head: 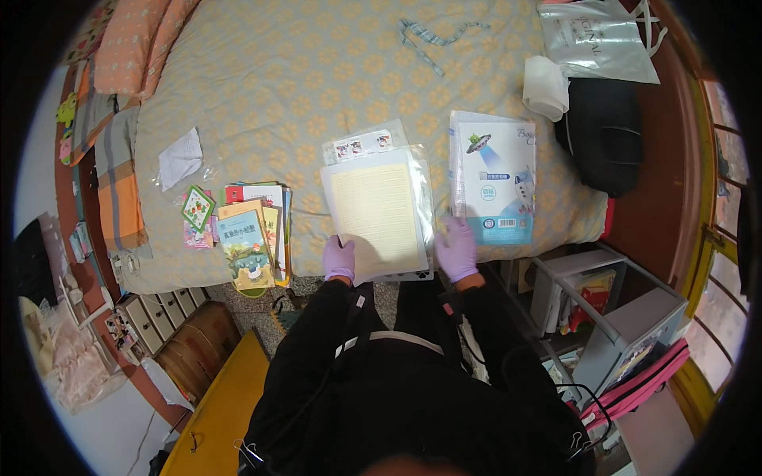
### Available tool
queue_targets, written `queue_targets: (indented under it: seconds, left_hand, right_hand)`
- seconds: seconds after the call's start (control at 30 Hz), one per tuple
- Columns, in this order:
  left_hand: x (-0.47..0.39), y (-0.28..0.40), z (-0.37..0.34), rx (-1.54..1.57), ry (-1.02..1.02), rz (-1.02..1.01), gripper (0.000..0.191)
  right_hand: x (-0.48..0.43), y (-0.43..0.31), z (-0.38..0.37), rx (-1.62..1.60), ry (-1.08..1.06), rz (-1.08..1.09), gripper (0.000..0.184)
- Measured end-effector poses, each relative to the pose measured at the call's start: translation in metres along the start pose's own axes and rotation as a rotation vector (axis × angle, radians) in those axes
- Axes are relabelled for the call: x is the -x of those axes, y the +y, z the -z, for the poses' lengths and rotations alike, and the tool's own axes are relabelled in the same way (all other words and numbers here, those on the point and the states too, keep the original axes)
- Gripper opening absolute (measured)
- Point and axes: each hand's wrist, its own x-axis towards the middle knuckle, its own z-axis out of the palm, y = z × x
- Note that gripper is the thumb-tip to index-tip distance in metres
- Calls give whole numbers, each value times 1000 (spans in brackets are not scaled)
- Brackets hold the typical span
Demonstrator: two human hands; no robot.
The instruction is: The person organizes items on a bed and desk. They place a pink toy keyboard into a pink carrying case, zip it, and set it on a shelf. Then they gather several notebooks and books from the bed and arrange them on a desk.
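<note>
Before me on the bed lies a lined cream paper sheet (pixel 375 214) on top of white sheets and clear plastic sleeves (pixel 421 172). In a light purple glove, my left hand (pixel 339 259) grips the lower left edge of this stack. My right hand (pixel 457 250), gloved the same way, is just off the stack's right side, its fingers slightly apart and nothing seen in them. A sleeve with small printed pictures (pixel 363 144) sticks out at the top. Right of the stack is a pack of self-adhesive book covers (pixel 497 184) with a rocket and a flying saucer.
A pile of children's books (pixel 247 244) lies to the left, beside a green-edged card (pixel 198 208) and crumpled white paper (pixel 181 157). A black bag (pixel 601 137), a tissue pack (pixel 545 89) and a silvery carrier bag (pixel 595 41) are at the right. A grey shelf rack (pixel 631 315) stands below right.
</note>
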Motion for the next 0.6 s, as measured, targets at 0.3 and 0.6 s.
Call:
queue_targets:
  seconds: [0.3, 0.6]
  left_hand:
    - [-3, -55, 44, 602, -107, 92, 24]
    - [27, -101, 155, 1151, -228, 242, 28]
  right_hand:
    - [-5, -21, -51, 178, 9, -240, 55]
    - [-13, -35, -59, 19, -5, -375, 54]
